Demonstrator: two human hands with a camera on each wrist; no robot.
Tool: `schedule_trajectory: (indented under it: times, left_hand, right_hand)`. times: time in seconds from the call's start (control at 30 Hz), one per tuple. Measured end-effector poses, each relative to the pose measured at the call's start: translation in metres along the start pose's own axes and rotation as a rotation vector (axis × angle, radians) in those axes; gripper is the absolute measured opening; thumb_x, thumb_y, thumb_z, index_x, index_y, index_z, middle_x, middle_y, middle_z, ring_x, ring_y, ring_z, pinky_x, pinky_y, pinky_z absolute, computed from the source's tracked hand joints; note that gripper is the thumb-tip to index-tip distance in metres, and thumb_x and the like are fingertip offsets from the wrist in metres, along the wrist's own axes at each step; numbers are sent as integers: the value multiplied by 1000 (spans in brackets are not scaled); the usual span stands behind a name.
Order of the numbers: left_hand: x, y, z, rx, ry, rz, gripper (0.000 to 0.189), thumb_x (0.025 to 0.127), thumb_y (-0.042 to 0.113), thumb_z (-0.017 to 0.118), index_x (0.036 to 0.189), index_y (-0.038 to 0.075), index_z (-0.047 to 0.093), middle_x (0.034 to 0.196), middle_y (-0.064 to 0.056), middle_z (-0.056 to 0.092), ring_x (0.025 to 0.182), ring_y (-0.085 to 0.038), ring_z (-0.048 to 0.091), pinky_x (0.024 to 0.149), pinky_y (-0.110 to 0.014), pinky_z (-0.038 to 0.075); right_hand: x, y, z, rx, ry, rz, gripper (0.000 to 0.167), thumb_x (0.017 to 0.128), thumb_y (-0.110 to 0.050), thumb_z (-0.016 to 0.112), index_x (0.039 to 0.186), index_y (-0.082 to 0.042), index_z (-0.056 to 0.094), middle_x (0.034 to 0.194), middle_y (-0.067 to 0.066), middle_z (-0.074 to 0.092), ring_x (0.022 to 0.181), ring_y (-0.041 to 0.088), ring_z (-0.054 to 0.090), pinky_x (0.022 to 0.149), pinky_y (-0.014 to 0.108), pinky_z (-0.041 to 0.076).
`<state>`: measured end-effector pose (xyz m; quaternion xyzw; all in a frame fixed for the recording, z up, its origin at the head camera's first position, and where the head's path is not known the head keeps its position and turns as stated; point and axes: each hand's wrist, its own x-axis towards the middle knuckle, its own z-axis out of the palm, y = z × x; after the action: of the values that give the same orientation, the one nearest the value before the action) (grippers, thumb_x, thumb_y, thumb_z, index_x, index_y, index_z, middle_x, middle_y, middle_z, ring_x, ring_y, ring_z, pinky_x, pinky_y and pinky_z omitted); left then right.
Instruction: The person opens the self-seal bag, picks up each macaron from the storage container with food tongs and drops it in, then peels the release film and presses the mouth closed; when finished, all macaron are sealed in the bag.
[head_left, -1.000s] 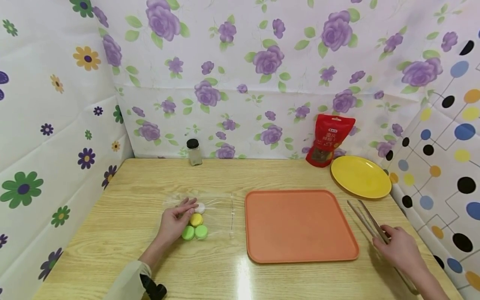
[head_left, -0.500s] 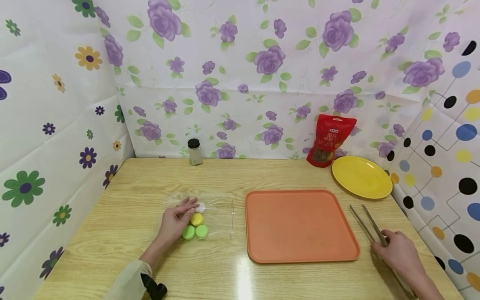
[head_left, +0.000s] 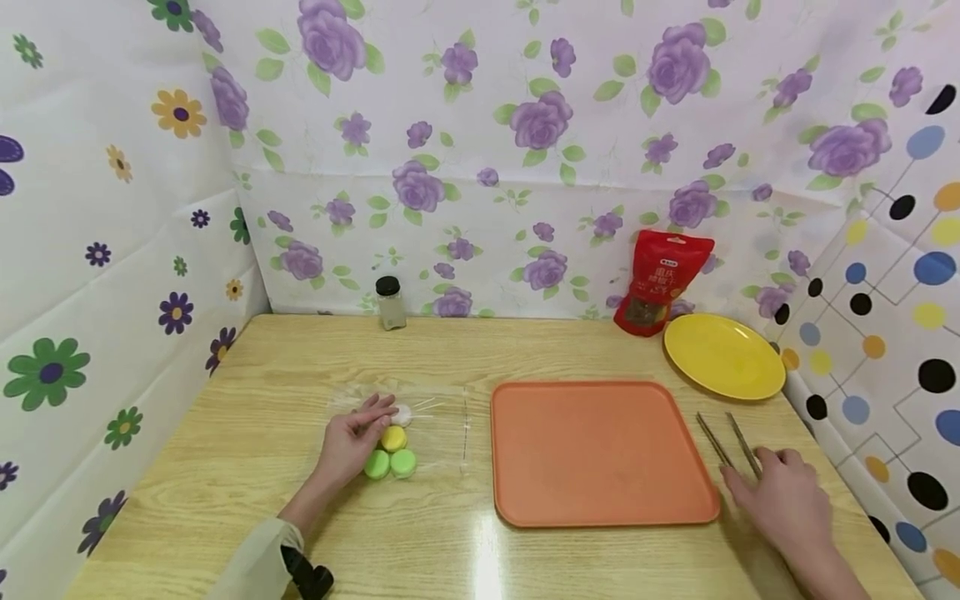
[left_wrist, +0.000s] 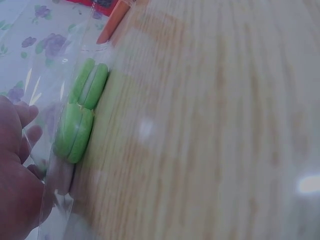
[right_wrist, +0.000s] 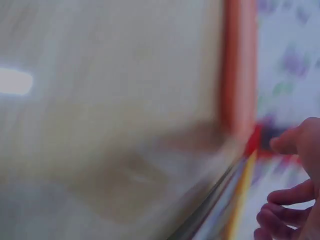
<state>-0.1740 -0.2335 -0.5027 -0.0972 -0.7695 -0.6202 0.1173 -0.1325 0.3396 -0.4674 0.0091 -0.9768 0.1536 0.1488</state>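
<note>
Macarons lie in a clear plastic bag (head_left: 442, 433) at the left of the table: a white one (head_left: 402, 415), a yellow one (head_left: 393, 438) and two green ones (head_left: 402, 463). My left hand (head_left: 354, 437) rests on the bag's left side, fingertips by the white macaron. In the left wrist view its loosely bent fingers lie against the film, beside a green macaron (left_wrist: 74, 132). Metal tongs (head_left: 716, 439) lie to the right of the orange tray, arms spread apart. My right hand (head_left: 783, 500) is over their rear part, and the right wrist view shows its fingers loose and apart from the tongs (right_wrist: 207, 212).
The orange tray (head_left: 600, 454) sits mid-table between the hands. Behind it to the right are a yellow plate (head_left: 723, 357) and a standing red pouch (head_left: 663, 283). A small black-capped jar (head_left: 390, 303) stands by the patterned back wall.
The tongs' arms have spread apart. My right hand has loosened from them and shifted a little left toward the tray. My left hand and the macarons have stayed put.
</note>
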Motion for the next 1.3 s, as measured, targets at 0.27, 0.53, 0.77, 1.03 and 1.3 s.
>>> schedule_trajectory:
  times: [0.27,0.53,0.77,1.03,1.3]
  left_hand:
    - [1,1,-3,9,0,-32,16,95,-6,63,108,-11,72,129,-25,61,142,-41,33,110,-19,30]
    - [2,4,-1,22,2,-40,16,95,-6,64,108,-11,72,128,-24,62,142,-41,34,114,-28,27]
    - [4,5,-1,16,10,-32,16,94,-8,63,107,-11,72,127,-24,62,141,-41,35,115,-33,26]
    - [3,6,1,36,7,-37,16,95,-7,64,108,-10,72,128,-24,62,140,-42,36,118,-48,22]
    - [4,7,2,41,3,-43,16,95,-6,63,108,-11,71,127,-25,62,140,-43,35,119,-54,12]
  right_hand:
    - [10,-140,9,450,-59,-161,10,92,-22,75,92,-12,75,78,-5,66,63,10,62,56,26,52]
    - [11,-234,24,983,-538,-11,34,99,-28,66,105,5,67,83,14,70,69,31,71,53,41,59]
    - [-12,-294,62,1265,-889,231,46,99,-27,65,111,16,58,88,24,70,75,32,73,64,40,61]
    - [-24,-333,114,1499,-766,535,47,99,-22,66,107,22,54,94,33,67,83,38,73,74,40,60]
    - [-23,-342,130,1530,-633,586,40,100,-22,65,101,17,57,85,29,69,80,39,73,68,41,61]
